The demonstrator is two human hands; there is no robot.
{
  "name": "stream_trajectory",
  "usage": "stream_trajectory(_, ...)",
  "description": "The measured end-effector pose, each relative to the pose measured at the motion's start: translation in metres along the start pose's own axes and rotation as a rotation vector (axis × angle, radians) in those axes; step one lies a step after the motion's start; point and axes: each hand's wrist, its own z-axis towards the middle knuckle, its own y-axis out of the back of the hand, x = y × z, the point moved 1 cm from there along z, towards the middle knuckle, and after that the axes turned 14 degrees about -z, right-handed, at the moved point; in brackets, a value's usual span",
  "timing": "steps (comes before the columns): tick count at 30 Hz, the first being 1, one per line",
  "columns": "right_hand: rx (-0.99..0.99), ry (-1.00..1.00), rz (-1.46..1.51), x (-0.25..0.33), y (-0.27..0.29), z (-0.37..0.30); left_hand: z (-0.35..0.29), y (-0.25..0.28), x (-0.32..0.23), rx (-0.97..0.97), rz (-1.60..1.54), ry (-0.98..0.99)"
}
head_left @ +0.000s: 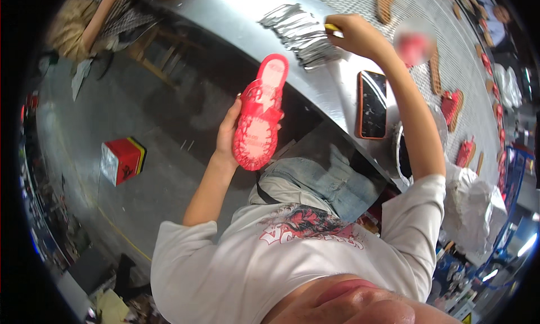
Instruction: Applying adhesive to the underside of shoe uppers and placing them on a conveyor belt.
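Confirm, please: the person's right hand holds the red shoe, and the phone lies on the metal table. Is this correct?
Not quite: the head view shows the left hand holding the red shoe, not the right. The phone does lie on the metal table.

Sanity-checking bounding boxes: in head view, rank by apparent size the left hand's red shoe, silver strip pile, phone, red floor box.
1. Red shoe
2. Silver strip pile
3. Phone and red floor box: close in visible area, unranked; the box looks farther away.
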Motion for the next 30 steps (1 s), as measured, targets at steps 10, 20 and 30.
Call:
stream_trajectory(10,-0.572,-0.276,0.717,0.139,0.077,-0.112,0.009,-0.029,0.013,0.104,0.115,-0.127)
stream_trajectory(20,-0.770,-0.348,0.302,0.224,0.076,-0.121,-0.017,-0.064,0.014,0.116,0.192,-0.044)
stream_trajectory(30,-0.712,-0.345,0.350,0.241,0.083,-0.143,-0.029,-0.081,0.031,0.139,0.188,0.115)
